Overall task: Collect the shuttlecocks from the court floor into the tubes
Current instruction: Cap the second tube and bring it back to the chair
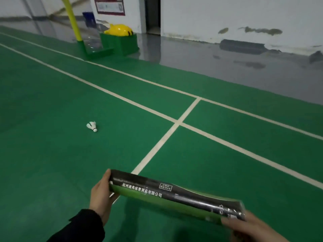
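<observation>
A black and green shuttlecock tube (174, 196) with white printed characters lies level across the lower part of the view, held at both ends. My left hand (102, 196) cups its left end, palm against the opening. My right hand (251, 227) grips the right end from below. A single white shuttlecock (92, 126) lies on its side on the green court floor (52, 154), ahead and to the left of the tube, apart from both hands. The tube's inside is hidden.
White court lines (178, 122) cross ahead of me. A yellow net post (73, 20) on a green base (120, 43) stands at the far left, with a yellow object on the base. Grey wet-looking floor (227, 67) and a white wall (227, 14) lie beyond the court.
</observation>
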`<state>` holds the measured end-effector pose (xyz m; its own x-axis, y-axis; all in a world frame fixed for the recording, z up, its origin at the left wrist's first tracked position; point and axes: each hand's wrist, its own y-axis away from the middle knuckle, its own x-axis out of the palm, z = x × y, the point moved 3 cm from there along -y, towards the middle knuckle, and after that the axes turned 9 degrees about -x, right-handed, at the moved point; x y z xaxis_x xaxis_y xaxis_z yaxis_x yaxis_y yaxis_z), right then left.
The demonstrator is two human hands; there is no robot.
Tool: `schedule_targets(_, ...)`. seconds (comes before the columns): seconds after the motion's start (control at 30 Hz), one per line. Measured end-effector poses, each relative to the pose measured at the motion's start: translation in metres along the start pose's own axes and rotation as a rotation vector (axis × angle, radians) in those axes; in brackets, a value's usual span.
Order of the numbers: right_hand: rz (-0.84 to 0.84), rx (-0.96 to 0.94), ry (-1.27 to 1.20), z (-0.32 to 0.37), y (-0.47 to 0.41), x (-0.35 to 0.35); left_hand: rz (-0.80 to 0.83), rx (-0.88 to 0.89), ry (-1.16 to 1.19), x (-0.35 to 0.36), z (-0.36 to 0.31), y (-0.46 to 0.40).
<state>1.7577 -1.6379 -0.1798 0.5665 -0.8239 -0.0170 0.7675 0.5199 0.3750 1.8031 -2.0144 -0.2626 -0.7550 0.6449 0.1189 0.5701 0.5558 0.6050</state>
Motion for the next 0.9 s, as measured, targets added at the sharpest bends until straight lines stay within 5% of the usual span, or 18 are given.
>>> schedule_targets(0.2, -0.189, -0.175, -0.099, 0.107, -0.11, 0.021, 0.04, -0.123, 0.14, -0.037, -0.028, -0.037)
schedule_targets(0.4, -0.024, -0.086, -0.057, 0.158, -0.19, 0.067, 0.071, -0.225, 0.494, -0.081, -0.052, -0.049)
schedule_targets(0.53, -0.022, -0.071, -0.037, 0.149, -0.273, 0.103, -0.03, -0.152, 0.579, -0.114, -0.053, -0.065)
schedule_targets(0.7, 0.094, 0.024, -0.063, 0.113, -0.4, 0.175, -0.363, 0.023, 0.462, -0.161, -0.038, -0.1)
schedule_targets(0.83, 0.181, 0.106, -0.091, 0.078, -0.491, 0.232, -0.561, 0.003, 0.853, -0.185, -0.026, -0.147)
schedule_targets(0.9, 0.224, 0.158, -0.089, 0.061, -0.532, 0.253, -0.446, 0.08, 0.914, -0.183, -0.036, -0.168)
